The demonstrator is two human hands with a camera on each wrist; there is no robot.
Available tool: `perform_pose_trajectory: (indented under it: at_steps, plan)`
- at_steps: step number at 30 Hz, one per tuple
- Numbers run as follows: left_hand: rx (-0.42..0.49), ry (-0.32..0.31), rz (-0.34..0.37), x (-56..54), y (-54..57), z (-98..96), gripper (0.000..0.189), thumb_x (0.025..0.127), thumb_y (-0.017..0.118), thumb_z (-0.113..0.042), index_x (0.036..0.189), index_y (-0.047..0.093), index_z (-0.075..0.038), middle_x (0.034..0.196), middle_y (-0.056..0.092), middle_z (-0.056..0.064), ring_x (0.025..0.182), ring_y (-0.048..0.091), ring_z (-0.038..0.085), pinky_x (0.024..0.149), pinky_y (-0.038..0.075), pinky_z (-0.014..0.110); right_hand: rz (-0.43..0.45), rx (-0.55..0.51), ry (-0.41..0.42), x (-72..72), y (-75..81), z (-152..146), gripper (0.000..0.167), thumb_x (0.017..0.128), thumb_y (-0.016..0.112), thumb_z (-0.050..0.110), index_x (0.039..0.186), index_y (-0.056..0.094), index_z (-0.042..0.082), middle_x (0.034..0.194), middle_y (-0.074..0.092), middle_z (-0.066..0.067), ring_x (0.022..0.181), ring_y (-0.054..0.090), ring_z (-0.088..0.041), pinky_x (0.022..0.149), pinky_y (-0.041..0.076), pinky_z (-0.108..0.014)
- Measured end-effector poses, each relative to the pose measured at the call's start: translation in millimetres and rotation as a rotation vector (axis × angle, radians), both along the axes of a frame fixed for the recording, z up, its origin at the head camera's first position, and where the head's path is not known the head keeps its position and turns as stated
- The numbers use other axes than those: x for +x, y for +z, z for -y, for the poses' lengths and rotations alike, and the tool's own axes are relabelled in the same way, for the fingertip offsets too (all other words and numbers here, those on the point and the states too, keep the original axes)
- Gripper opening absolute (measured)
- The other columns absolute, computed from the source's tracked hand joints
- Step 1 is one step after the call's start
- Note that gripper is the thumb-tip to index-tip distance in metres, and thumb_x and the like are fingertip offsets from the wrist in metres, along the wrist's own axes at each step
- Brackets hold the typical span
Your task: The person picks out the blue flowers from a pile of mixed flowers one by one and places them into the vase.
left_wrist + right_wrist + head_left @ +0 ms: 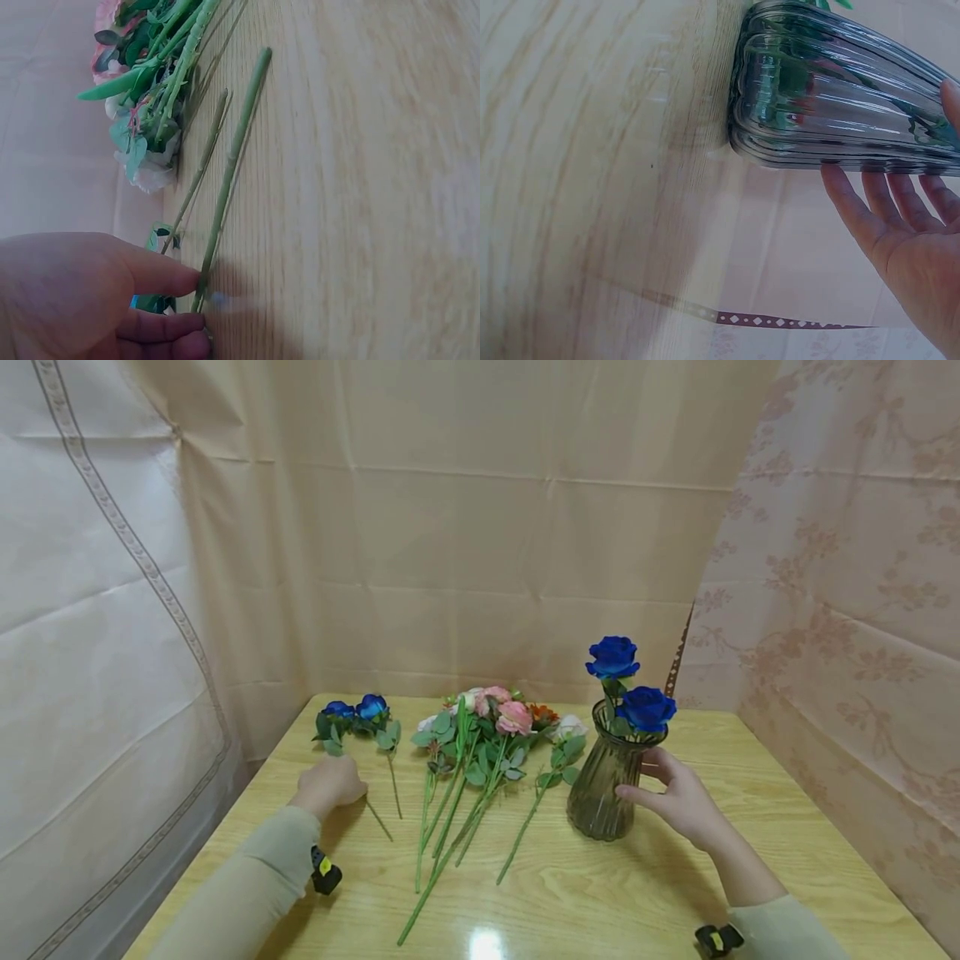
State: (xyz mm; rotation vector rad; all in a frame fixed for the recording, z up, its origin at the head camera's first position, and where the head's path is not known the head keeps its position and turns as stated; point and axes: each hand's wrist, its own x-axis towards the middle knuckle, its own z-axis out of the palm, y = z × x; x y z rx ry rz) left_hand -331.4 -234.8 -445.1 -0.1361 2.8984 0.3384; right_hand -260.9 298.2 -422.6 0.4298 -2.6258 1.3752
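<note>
My left hand (330, 785) is low over the table's left side, pinching the green stem (231, 161) of a blue rose (340, 710) between thumb and fingers. The free end of that stem points toward the front of the table. Beside it lies a second blue rose (372, 707) with a thinner-looking stem (196, 176). On the right, my right hand (682, 802) holds a ribbed, smoky glass vase (600, 793) from its right side, thumb in front and fingers behind. The vase stands upright with two blue roses (647, 708) in its mouth, one higher than the other.
Mid-table lies a pile of artificial flowers, with pink blooms (514, 718), an orange one (543, 715) and long green stems (442, 852) toward the front. A white rose (570, 728) lies between pile and vase. Cloth curtains (480, 543) hang behind the wooden table (615, 902).
</note>
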Motion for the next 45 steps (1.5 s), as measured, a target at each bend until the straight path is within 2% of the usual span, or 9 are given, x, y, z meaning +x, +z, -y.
perform_pose_trajectory:
  at_steps: [6, 14, 18, 21, 24, 31, 37, 40, 45]
  plan:
    - [0.001, 0.002, 0.031, 0.9, 4.4, -1.9, 0.021, 0.098, 0.061, -0.022, 0.104, 0.070, -0.003, 0.096, 0.062, 0.014, 0.080, 0.057, 0.029, 0.068, 0.045, 0.045, 0.000, 0.001, -0.001, -0.7, -0.2, -0.8, 0.074, 0.092, 0.079, 0.031, 0.150, 0.041, 0.004, 0.145, 0.049, -0.024, 0.132, 0.047, -0.049, 0.095, 0.049, -0.063]
    - [0.051, -0.027, 0.009, 5.9, 3.9, 0.0, 0.025, 0.098, 0.061, -0.017, 0.112, 0.069, 0.003, 0.100, 0.065, 0.015, 0.079, 0.056, 0.028, 0.068, 0.045, 0.043, 0.003, 0.005, -0.006, -0.3, 0.0, -0.6, 0.074, 0.092, 0.079, 0.033, 0.149, 0.042, 0.003, 0.144, 0.050, -0.024, 0.132, 0.047, -0.049, 0.095, 0.049, -0.062]
    - [0.091, -0.024, -0.007, 4.8, 0.8, 3.3, 0.020, 0.097, 0.060, -0.018, 0.089, 0.067, -0.001, 0.079, 0.060, 0.009, 0.066, 0.054, 0.024, 0.060, 0.044, 0.039, 0.002, 0.011, -0.008, 0.4, 0.1, -0.1, 0.073, 0.092, 0.079, 0.033, 0.148, 0.043, 0.003, 0.144, 0.050, -0.025, 0.132, 0.047, -0.049, 0.095, 0.048, -0.063]
    - [0.146, -0.018, -0.022, 1.7, -2.9, 8.3, 0.032, 0.098, 0.058, -0.019, 0.068, 0.060, -0.007, 0.059, 0.052, 0.004, 0.051, 0.048, 0.019, 0.051, 0.042, 0.033, 0.000, 0.013, -0.011, 0.8, 0.2, 0.1, 0.072, 0.092, 0.078, 0.033, 0.147, 0.043, 0.003, 0.144, 0.050, -0.025, 0.132, 0.047, -0.049, 0.096, 0.048, -0.064]
    - [0.213, -0.010, -0.045, -0.1, -5.0, 14.2, 0.039, 0.098, 0.058, -0.019, 0.061, 0.058, -0.009, 0.050, 0.050, 0.002, 0.043, 0.046, 0.015, 0.047, 0.041, 0.030, -0.001, 0.015, -0.011, 0.9, 0.3, 0.3, 0.073, 0.092, 0.078, 0.034, 0.147, 0.043, 0.003, 0.144, 0.050, -0.025, 0.132, 0.047, -0.049, 0.096, 0.047, -0.064]
    - [0.340, 0.062, -0.051, 3.3, -3.8, 23.8, 0.029, 0.095, 0.060, -0.012, 0.068, 0.064, -0.002, 0.051, 0.052, 0.003, 0.043, 0.050, 0.014, 0.045, 0.044, 0.027, -0.002, 0.019, -0.015, 0.4, 0.3, 0.7, 0.072, 0.092, 0.078, 0.034, 0.146, 0.044, 0.002, 0.143, 0.051, -0.025, 0.132, 0.047, -0.050, 0.096, 0.046, -0.065]
    - [0.380, 0.097, -0.038, 5.5, -0.6, 23.2, 0.018, 0.095, 0.057, -0.007, 0.090, 0.062, 0.009, 0.062, 0.061, 0.010, 0.048, 0.058, 0.017, 0.049, 0.053, 0.030, -0.003, 0.011, -0.011, 1.3, 0.9, 0.9, 0.071, 0.092, 0.079, 0.033, 0.146, 0.044, 0.003, 0.143, 0.051, -0.025, 0.132, 0.047, -0.049, 0.096, 0.047, -0.064]
    - [0.440, 0.116, -0.032, 4.1, -2.0, 23.7, 0.017, 0.095, 0.054, -0.005, 0.091, 0.061, 0.011, 0.064, 0.063, 0.013, 0.049, 0.061, 0.019, 0.050, 0.056, 0.033, -0.004, 0.009, -0.010, 1.8, 1.1, 1.1, 0.071, 0.092, 0.079, 0.033, 0.146, 0.044, 0.003, 0.143, 0.051, -0.025, 0.132, 0.047, -0.049, 0.095, 0.048, -0.064]
    - [0.535, 0.137, -0.036, 0.9, -6.5, 24.6, 0.016, 0.097, 0.053, -0.006, 0.086, 0.059, 0.005, 0.065, 0.063, 0.014, 0.050, 0.063, 0.020, 0.051, 0.056, 0.034, -0.007, 0.003, -0.008, 1.6, 0.3, 1.2, 0.070, 0.092, 0.079, 0.032, 0.146, 0.044, 0.003, 0.143, 0.052, -0.024, 0.132, 0.048, -0.048, 0.095, 0.048, -0.063]
